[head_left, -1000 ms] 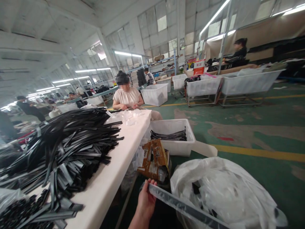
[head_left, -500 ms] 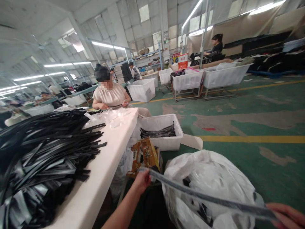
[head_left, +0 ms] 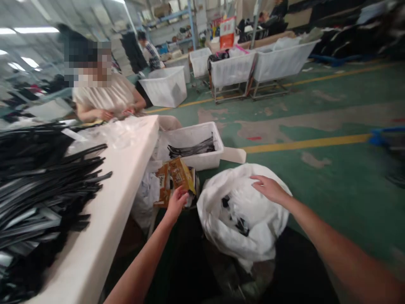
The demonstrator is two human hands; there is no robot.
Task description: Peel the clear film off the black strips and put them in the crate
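My left hand point(head_left: 177, 203) is over the dark gap beside the table, just in front of a torn brown and yellow carton point(head_left: 182, 173). Its fingers are loosely bent and slightly apart, with nothing visible in them. Above the far right rim of a white sack point(head_left: 211, 211) hovers my right hand point(head_left: 270, 188), fingers stretched out and holding nothing. Inside the sack lie clear plastic film point(head_left: 245, 196) and a few small black pieces point(head_left: 242, 226). Whether the right fingertips touch the film, I cannot tell.
A heap of black strips point(head_left: 41, 198) covers the left of the pale table point(head_left: 126, 169). Across it sits a co-worker point(head_left: 106, 95) beside clear plastic. A white bin point(head_left: 202, 160) holds more black strips. White carts point(head_left: 232, 69) stand farther back on the green floor.
The long grey strip stretched between my hands is gone from view. My right hand has moved left and up over the sack, its fingers now spread. The view has tilted down and shifted.
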